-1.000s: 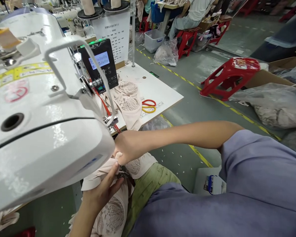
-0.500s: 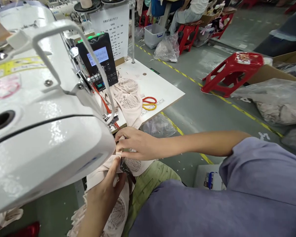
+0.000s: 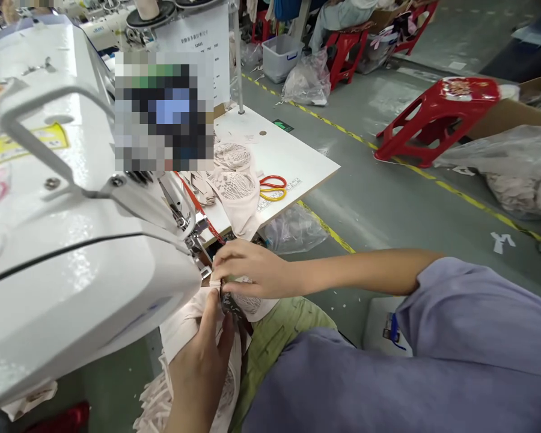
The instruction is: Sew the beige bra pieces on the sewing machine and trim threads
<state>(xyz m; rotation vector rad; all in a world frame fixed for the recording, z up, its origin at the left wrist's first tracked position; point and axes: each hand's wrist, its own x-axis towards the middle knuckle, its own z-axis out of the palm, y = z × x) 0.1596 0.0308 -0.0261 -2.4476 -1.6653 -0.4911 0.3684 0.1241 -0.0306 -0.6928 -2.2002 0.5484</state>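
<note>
A large white sewing machine fills the left of the view. My right hand reaches in from the right, fingers pinched on the edge of a beige lace garment beside the needle area. My left hand comes up from below with its fingers pressed on the same beige fabric, which drapes down over my lap. The spot where the fabric meets the needle is hidden behind the machine head.
Sewn beige lace pieces and red and yellow scissors lie on the white table. A red stool lies tipped on the grey floor, with plastic bags of fabric at right. Another person sits at the far back.
My right hand has gone from a fist at the machine's edge to a pinch on the fabric. My left hand slid up along the garment. The view has shifted slightly left and down.
</note>
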